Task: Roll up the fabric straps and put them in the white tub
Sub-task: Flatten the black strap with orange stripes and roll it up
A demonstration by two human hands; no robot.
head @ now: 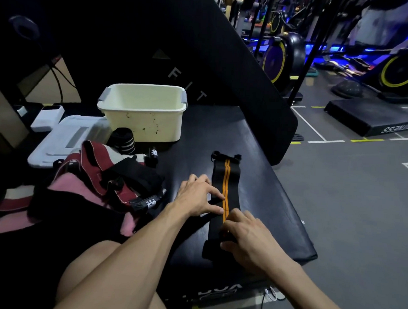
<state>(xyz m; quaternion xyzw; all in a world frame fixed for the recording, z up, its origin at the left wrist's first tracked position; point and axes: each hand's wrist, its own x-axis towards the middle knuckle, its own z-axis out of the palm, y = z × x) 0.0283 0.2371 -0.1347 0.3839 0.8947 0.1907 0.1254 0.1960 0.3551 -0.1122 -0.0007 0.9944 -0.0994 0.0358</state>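
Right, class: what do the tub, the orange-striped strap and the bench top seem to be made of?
White tub: moulded plastic, probably; smooth dull walls, grey handles, dark scuffs.
Orange-striped strap: woven fabric, possibly elastic; matt black, lies limp and flat, pressed by the left hand and right hand.
Bench top: looks like vinyl or leather padding; soft sheen, rounded edges.

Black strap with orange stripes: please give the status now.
Left hand flat on strap; right hand gripping its near end. Strap mostly unrolled on bench. White tub looks empty, path open.
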